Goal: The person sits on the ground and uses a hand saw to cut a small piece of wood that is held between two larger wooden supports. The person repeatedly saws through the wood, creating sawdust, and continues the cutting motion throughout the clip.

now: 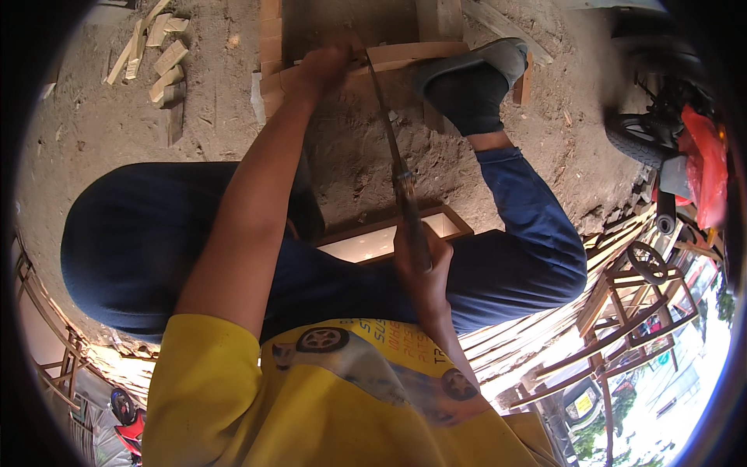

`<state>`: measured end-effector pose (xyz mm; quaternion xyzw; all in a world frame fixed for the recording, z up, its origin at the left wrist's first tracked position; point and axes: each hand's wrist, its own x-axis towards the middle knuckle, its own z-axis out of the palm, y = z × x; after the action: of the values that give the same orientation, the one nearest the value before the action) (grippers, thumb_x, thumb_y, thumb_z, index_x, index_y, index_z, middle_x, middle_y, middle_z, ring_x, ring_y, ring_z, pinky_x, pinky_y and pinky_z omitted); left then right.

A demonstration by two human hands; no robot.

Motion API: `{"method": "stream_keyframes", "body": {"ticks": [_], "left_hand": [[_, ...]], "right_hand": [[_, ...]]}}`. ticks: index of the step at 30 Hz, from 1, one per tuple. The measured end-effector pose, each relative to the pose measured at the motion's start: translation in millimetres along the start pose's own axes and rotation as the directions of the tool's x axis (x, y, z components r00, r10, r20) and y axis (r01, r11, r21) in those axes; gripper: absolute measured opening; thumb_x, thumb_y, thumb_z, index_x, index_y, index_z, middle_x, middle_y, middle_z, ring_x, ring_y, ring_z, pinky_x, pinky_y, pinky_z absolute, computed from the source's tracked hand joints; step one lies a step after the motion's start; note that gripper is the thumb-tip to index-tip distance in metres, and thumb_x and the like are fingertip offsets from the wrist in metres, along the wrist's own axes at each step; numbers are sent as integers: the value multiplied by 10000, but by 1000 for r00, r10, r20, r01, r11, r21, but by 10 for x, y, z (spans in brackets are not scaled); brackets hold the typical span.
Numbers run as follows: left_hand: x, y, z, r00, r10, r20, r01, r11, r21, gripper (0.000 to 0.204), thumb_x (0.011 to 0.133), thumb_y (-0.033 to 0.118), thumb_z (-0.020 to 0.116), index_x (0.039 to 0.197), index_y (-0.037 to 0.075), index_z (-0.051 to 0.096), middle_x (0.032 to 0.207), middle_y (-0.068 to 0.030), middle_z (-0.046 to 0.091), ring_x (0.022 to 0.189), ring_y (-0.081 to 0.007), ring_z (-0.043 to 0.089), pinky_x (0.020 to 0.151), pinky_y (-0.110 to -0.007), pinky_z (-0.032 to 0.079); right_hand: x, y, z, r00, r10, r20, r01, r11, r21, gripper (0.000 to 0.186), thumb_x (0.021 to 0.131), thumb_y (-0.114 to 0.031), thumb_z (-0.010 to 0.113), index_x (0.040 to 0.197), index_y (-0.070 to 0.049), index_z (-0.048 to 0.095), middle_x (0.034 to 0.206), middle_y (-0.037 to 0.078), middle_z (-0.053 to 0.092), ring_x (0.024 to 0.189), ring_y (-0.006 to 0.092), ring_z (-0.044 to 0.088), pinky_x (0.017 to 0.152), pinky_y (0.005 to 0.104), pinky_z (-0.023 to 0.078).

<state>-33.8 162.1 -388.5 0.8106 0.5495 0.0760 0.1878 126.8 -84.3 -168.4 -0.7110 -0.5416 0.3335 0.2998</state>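
My right hand [424, 268] is wrapped round the straight handle of a long, narrow-bladed hand tool [387, 121], seen nearly edge-on, so its exact kind is not plain. Its blade runs away from me, and its far end crosses a curved wooden board [389, 56]. Beside that far end, my left hand [330, 65] is at the board; it is blurred and its fingers do not show clearly. My right foot, in a dark shoe [475, 82], rests against the board's right end.
Several wood offcuts [167, 74] lie on the dirt floor at far left. A wooden-edged panel [373, 243] sits under the handle, by my legs. To the right are a wheel [640, 138], a red plastic bag [704, 167], stacked wood strips [529, 342] and a wooden frame [615, 342].
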Motion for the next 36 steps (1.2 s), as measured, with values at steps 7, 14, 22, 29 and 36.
{"method": "stream_keyframes", "body": {"ticks": [7, 14, 22, 29, 36], "left_hand": [[-64, -17, 58, 1000, 22, -7, -22, 1000, 14, 290, 819, 169, 622, 1077, 60, 549, 850, -168, 685, 799, -342, 686, 675, -464, 552], [-6, 34, -34, 999, 44, 13, -45, 995, 91, 309, 781, 137, 653, 1071, 54, 584, 906, -155, 689, 870, -324, 687, 704, -432, 564], [-127, -97, 185, 1000, 3, -21, -3, 1000, -25, 402, 771, 258, 708, 1084, 71, 540, 864, -149, 680, 806, -345, 682, 675, -459, 548], [-108, 84, -47, 1000, -18, -10, 18, 1000, -10, 284, 742, 117, 708, 997, 39, 611, 888, -166, 685, 825, -328, 691, 685, -431, 562], [-69, 1, -7, 1000, 17, -5, -16, 998, 60, 413, 761, 241, 707, 1096, 81, 525, 879, -148, 683, 807, -334, 682, 650, -447, 556]], "right_hand": [[680, -93, 160, 948, 288, 134, -317, 891, 324, 179, 894, -59, 624, 742, 21, 573, 574, -21, 440, 545, 23, 385, 457, 268, 293], [-38, -76, -247, 997, 48, 66, -42, 995, -90, 26, 854, 23, 593, 829, 30, 597, 581, 91, 522, 508, 104, 484, 454, 324, 398], [427, -222, 83, 965, 215, 149, -235, 963, 131, 117, 868, 7, 598, 755, 20, 571, 556, 13, 469, 519, 50, 411, 460, 293, 360], [288, -200, -140, 993, 54, 102, -51, 998, -39, 150, 879, -12, 622, 743, 26, 571, 585, 9, 512, 577, 34, 431, 471, 251, 348], [-42, -189, -233, 978, 194, 80, -198, 979, 43, 158, 881, -24, 624, 741, 30, 574, 577, 8, 501, 579, 25, 428, 472, 234, 341]]}}
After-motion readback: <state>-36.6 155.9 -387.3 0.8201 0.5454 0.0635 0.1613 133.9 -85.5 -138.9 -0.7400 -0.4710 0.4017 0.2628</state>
